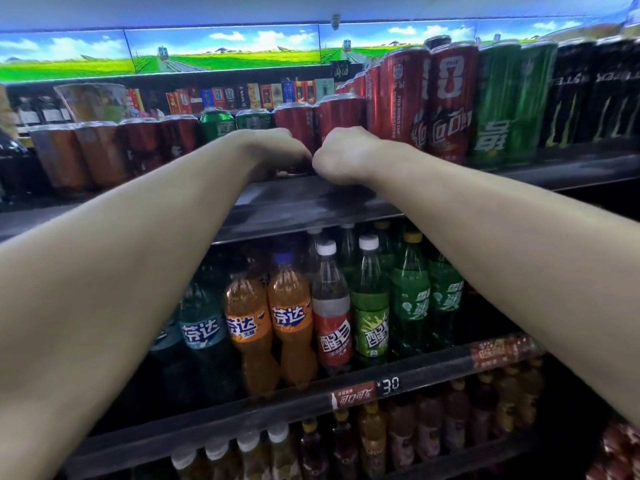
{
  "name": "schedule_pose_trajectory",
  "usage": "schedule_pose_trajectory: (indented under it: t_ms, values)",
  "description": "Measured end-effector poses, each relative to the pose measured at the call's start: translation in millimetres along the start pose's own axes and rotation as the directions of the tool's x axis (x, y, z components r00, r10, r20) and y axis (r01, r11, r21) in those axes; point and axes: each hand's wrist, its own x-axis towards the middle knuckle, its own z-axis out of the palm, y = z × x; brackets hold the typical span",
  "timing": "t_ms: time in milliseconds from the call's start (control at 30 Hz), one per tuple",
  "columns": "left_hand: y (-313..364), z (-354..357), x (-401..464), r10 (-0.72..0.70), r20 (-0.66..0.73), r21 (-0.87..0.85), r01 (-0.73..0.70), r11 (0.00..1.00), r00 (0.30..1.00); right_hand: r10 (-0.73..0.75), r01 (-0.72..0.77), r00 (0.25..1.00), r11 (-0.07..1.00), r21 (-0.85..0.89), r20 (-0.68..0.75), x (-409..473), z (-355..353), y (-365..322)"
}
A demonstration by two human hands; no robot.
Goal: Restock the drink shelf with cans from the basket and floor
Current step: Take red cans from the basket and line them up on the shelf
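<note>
On the dark top shelf of a lit drinks display, short red cans stand in a row beside taller red, green and black ones. Both hands reach there: the left hand and right hand curl against two red cans, though whether the hidden fingers grip them I cannot tell. Soda bottles fill the shelf below, above a price strip.

Both hands reach to the upper dark metal shelf. The left hand and the right hand each curl around a short red drink can, knuckles almost touching. Below stand plastic soda bottles.
</note>
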Motion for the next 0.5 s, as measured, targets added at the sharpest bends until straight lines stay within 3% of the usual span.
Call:
schedule_pose_trajectory:
  t_ms: [300,433,500]
  values:
    - [-5,-1,-9,0.001,0.0,-0.069,-0.001,0.998,1.0,0.068,-0.067,0.998,0.997,-0.028,0.018,5,3,-8]
    - [-7,-5,-12,0.004,-0.033,0.028,-0.003,1.0,0.999,0.086,-0.088,0.995,0.995,-0.044,-0.051,4,4,-7]
    - [-8,-7,-17,0.031,-0.048,0.073,-0.027,0.997,0.998,0.023,-0.035,0.996,0.99,-0.137,-0.092,3,7,-5]
